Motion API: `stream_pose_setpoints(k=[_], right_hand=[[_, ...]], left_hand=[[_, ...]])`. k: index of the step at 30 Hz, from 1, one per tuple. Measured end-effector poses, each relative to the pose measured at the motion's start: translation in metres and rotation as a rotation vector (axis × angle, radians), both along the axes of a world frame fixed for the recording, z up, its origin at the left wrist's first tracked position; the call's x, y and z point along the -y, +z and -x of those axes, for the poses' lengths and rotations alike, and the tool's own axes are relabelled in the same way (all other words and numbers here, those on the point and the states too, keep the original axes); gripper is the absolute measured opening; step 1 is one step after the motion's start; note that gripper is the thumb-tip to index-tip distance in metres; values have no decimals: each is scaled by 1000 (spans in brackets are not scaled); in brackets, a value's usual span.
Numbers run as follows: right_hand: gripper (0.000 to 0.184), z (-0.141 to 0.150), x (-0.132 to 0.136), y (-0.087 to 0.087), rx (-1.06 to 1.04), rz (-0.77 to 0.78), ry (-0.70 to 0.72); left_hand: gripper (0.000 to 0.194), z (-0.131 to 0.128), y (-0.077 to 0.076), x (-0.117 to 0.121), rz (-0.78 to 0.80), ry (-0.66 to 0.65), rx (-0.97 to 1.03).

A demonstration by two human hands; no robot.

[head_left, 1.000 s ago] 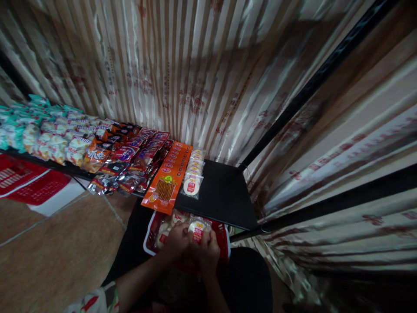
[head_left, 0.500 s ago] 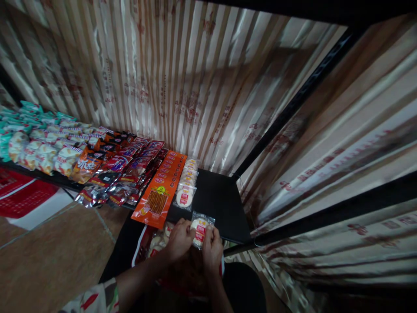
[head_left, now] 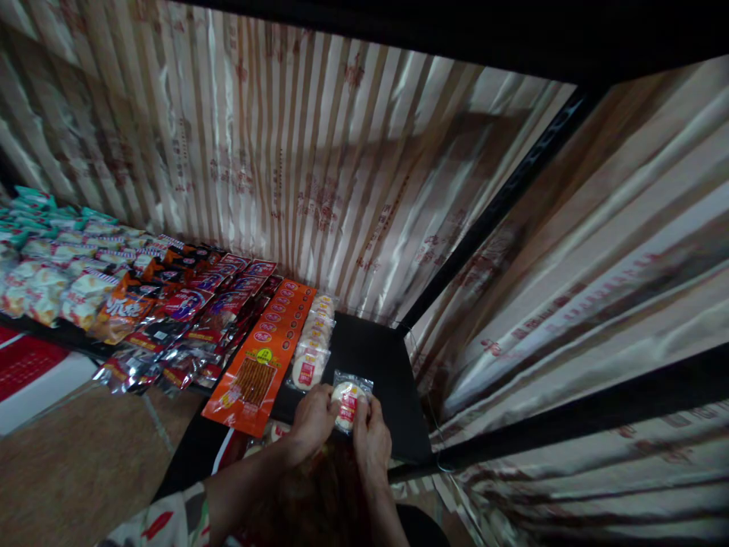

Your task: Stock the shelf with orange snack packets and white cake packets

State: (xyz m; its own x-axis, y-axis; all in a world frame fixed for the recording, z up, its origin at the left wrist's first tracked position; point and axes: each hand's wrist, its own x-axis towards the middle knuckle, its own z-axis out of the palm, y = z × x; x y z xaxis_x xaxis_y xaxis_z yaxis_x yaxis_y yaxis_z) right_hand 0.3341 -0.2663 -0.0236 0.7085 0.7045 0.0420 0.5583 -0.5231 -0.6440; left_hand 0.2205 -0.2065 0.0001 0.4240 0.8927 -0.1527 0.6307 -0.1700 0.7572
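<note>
Between my two hands is a clear packet of round white rice crackers [head_left: 346,403] with a red label. My left hand [head_left: 312,418] pinches its left edge, and my right hand [head_left: 371,437] grips its right edge. The packet is held over the front of the black shelf [head_left: 373,349]. Just beyond it, a row of matching cracker packets [head_left: 310,365] lies on the shelf, overlapping from front to back. Left of that row is a long orange snack bag [head_left: 262,365] with a picture of brown sticks. More cracker packets [head_left: 279,431] show partly below my left wrist.
Dark red snack bags [head_left: 228,300], orange bags [head_left: 122,311], white packets [head_left: 42,285] and green packets [head_left: 34,209] fill the shelf leftward. A black post [head_left: 484,220] rises at the right corner. Striped curtains [head_left: 256,144] hang behind. A red and white box [head_left: 39,380] stands on the floor.
The view has tilted and shifted slightly, so the shelf goods appear lower and further left. Both hands keep hold of the cracker packet, now nearer the packet row and further over the shelf.
</note>
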Motion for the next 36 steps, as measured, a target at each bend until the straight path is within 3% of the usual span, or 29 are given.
stream_pose_setpoints(k=[14, 21, 29, 36], right_hand=[[66, -37, -35, -3, 10, -79, 70], [59, -50, -56, -12, 22, -148, 75], [56, -59, -84, -17, 43, -100, 35], [55, -74, -114, -26, 34, -153, 17]], left_hand=[[35, -45, -3, -26, -16, 37, 40], [47, -57, 5, -37, 35, 54, 31], [49, -71, 6, -53, -7, 56, 8], [47, -90, 3, -67, -25, 72, 104]])
